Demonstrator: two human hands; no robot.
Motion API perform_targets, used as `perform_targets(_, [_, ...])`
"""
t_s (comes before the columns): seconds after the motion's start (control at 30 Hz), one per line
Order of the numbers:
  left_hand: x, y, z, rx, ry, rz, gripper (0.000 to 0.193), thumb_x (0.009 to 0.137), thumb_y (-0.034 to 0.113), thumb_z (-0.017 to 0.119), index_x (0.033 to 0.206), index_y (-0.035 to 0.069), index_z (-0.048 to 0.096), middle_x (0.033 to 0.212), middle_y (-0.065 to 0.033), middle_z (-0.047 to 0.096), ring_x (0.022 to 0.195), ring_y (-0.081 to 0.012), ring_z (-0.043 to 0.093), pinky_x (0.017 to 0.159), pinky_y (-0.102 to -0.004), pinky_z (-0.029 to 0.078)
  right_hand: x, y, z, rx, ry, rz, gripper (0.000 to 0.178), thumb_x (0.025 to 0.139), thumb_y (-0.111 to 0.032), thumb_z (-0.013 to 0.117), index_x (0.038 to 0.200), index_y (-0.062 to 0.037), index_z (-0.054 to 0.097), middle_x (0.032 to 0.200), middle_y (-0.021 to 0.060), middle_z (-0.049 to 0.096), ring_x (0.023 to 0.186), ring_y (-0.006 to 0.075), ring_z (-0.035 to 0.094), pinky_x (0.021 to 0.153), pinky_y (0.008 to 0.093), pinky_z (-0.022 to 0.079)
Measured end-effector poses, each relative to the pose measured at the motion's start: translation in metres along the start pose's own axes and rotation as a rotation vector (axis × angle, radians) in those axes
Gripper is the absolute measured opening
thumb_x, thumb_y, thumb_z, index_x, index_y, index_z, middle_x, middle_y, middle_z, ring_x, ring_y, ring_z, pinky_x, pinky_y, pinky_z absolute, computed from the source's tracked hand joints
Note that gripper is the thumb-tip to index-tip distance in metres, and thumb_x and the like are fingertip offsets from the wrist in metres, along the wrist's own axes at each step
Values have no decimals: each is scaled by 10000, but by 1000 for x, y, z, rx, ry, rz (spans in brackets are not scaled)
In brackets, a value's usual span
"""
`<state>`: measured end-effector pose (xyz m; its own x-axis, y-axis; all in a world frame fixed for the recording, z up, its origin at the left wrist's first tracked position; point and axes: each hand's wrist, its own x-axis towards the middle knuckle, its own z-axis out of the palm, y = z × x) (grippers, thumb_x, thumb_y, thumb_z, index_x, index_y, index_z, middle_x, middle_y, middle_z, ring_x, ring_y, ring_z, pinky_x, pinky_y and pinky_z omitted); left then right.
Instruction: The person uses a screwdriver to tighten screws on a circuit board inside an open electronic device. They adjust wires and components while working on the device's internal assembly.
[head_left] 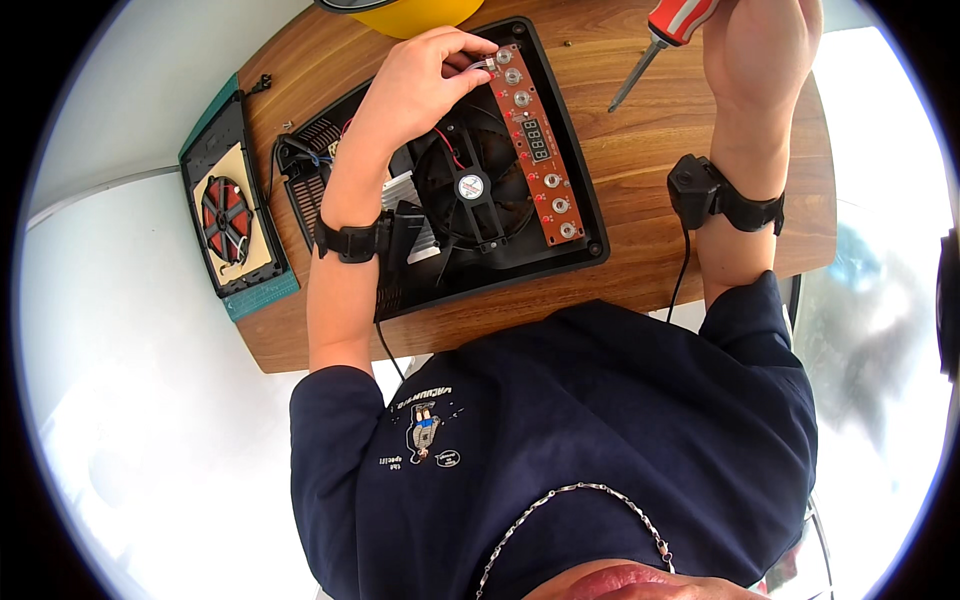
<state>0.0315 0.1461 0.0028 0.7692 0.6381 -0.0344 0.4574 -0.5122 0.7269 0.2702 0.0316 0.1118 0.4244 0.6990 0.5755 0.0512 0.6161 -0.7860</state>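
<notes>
An opened black appliance housing [585, 215] lies on the wooden table [650, 140], showing a round black fan [470, 185] and a finned metal heat sink [405, 190]. A long red circuit board [540, 150] with several round buttons and a small display runs along its right side. My left hand [415, 90] reaches over the housing, its thumb and fingers pinched on a small white connector [487, 64] at the board's far end. Raised above the table to the right, my right hand [760, 45] grips a red-handled screwdriver [665, 35], tip pointing down-left.
At the table's left edge a green cutting mat [262, 297] carries a black panel with a red coil [226, 215]. A yellow rounded object [425, 14] sits at the far edge. A small screw [570, 44] lies near the housing. Both wrists wear black strapped devices.
</notes>
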Motion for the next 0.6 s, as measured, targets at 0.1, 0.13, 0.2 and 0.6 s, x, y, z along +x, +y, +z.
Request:
perform_targets(0.1, [0, -2, 1, -27, 3, -17, 301, 923, 164, 746, 1207, 66, 745, 1081, -74, 750, 935, -193, 721, 886, -334, 582, 0, 1, 0, -4, -1, 6, 389, 1051, -167, 463, 1363, 62, 499, 847, 80, 637, 684, 126, 583, 619, 229, 479])
perform_targets(0.13, [0, -3, 2, -42, 6, -13, 300, 922, 162, 747, 1206, 65, 745, 1079, -74, 749, 931, -193, 723, 886, -333, 582, 0, 1, 1, -6, 1, 7, 388, 1051, -168, 464, 1362, 62, 500, 848, 80, 637, 684, 125, 583, 619, 229, 479])
perform_targets(0.2, [1, -3, 3, -72, 12, -5, 298, 919, 157, 749, 1203, 63, 746, 1075, -74, 749, 925, -193, 725, 884, -331, 582, -1, 4, 1, -33, -1, -41, 387, 1050, -169, 466, 1361, 60, 501, 848, 80, 637, 685, 124, 582, 620, 228, 478])
perform_targets(0.6, [3, -3, 7, -26, 45, 18, 273, 912, 134, 750, 1179, 79, 757, 1054, -57, 749, 925, -194, 729, 867, -322, 572, -2, -2, 1, -33, 2, 2, 397, 1056, -187, 469, 1367, 57, 503, 850, 73, 631, 693, 119, 580, 630, 225, 480])
